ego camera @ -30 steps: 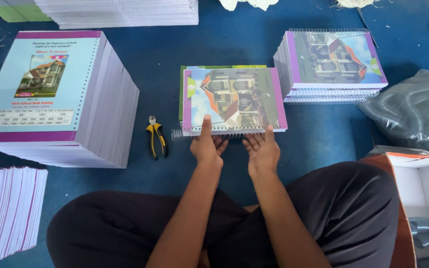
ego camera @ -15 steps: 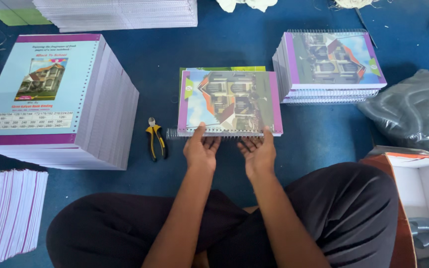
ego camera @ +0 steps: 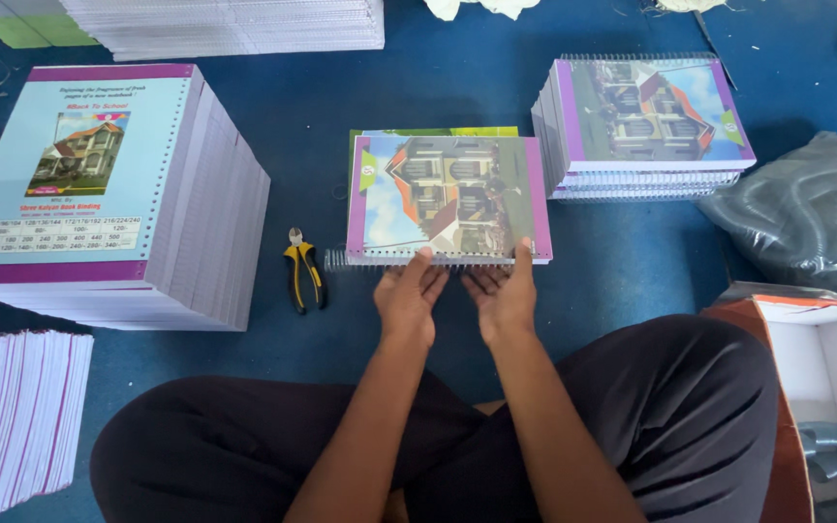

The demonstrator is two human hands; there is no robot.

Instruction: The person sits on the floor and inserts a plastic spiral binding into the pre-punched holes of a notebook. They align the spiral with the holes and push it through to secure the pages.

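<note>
- The carpet (ego camera: pixel 438 82) was blue and short-napped, and I sat cross-legged on it.
- A tall stack (ego camera: pixel 99 194) of unbound sheets stood at my left — square-edged, glossy on top, holes punched down one side; it looked heavy to me.
- A grey plastic bag (ego camera: pixel 811 213) lay crumpled at right, above an open carton (ego camera: pixel 816 368).
- A pile (ego camera: pixel 646 126) of finished spiral books stood upper right, well apart from my hands.
- The notebook (ego camera: pixel 448 194) lay flat on the carpet just ahead of my hands, its wire coil (ego camera: pixel 341 260) along the near edge and poking out to the left. I judged it light, stiff through the block but slick on the cover, the thin coil easily bent — best taken by the near edge, thumbs on top.
- My left hand (ego camera: pixel 407 295) rested fingertips on that near edge, fingers spread, not closed around anything.
- My right hand (ego camera: pixel 506 295) had its thumb over the cover and fingers beneath the spine, a loose pinch.
- Yellow-handled pliers (ego camera: pixel 302 274) lay just left, untouched.
</note>
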